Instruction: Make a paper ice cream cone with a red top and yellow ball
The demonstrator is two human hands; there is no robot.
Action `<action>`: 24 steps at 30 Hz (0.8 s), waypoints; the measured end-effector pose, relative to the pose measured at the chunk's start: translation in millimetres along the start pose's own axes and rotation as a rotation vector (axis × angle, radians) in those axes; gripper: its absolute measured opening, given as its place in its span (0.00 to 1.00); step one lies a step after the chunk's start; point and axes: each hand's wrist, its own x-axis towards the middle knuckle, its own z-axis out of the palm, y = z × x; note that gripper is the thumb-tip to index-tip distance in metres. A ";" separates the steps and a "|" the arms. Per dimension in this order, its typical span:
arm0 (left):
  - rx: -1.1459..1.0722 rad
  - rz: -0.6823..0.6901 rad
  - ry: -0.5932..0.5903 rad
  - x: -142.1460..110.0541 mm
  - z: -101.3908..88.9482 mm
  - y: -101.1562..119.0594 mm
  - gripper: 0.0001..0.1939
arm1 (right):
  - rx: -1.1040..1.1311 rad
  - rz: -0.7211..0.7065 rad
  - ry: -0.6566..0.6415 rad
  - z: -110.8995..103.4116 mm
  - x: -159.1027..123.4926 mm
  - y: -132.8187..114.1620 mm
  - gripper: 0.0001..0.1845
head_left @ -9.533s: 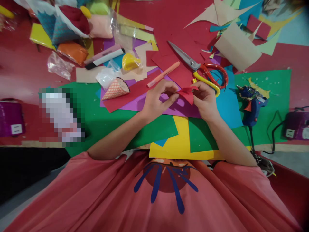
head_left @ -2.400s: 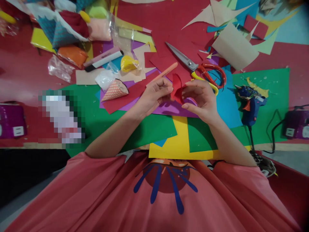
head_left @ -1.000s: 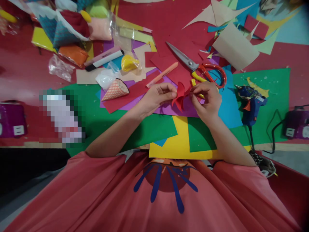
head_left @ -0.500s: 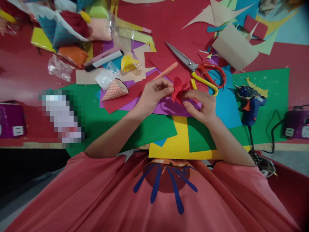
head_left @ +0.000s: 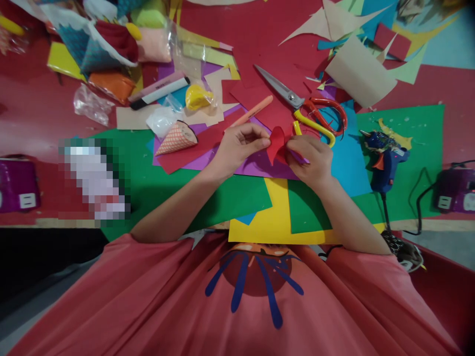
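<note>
Between my hands is a small red paper piece (head_left: 276, 143) with curved, petal-like edges, held above a purple sheet (head_left: 256, 165). My left hand (head_left: 239, 147) pinches its left edge between thumb and fingertips. On the other side my right hand (head_left: 312, 157) has its fingers curled closed at the paper's right edge, hiding that part. Just beyond the right hand lie scissors (head_left: 293, 99) with red and yellow handles. A peach marker (head_left: 252, 112) lies behind the paper, and a checked paper cone (head_left: 178, 138) rests to the left of my left hand.
At right a blue glue gun (head_left: 386, 168) stands on a green sheet (head_left: 426, 138), its cord running to the table edge. Paper scraps (head_left: 361, 74) and packets of clay (head_left: 111, 85) cover the far side. A blurred-out object (head_left: 98, 183) lies at left.
The red paper has turned and now shows a broader, flatter face. My right hand's fingers have closed in more tightly; my left hand has shifted slightly right.
</note>
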 end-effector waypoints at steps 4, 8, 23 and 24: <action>0.046 -0.010 -0.033 -0.3 -0.8 -0.4 0.22 | -0.052 0.001 0.069 1.2 -0.3 1.9 0.06; 0.069 -0.005 -0.038 -0.2 -0.8 1.4 0.23 | -0.068 0.052 0.047 0.7 -0.9 1.1 0.03; 0.570 0.273 0.094 -7.7 -4.7 4.1 0.09 | 0.023 0.194 -0.049 -8.0 7.7 -9.7 0.19; 0.614 0.307 0.062 -9.3 -4.3 4.9 0.09 | 0.041 0.204 -0.061 -7.4 7.3 -9.6 0.21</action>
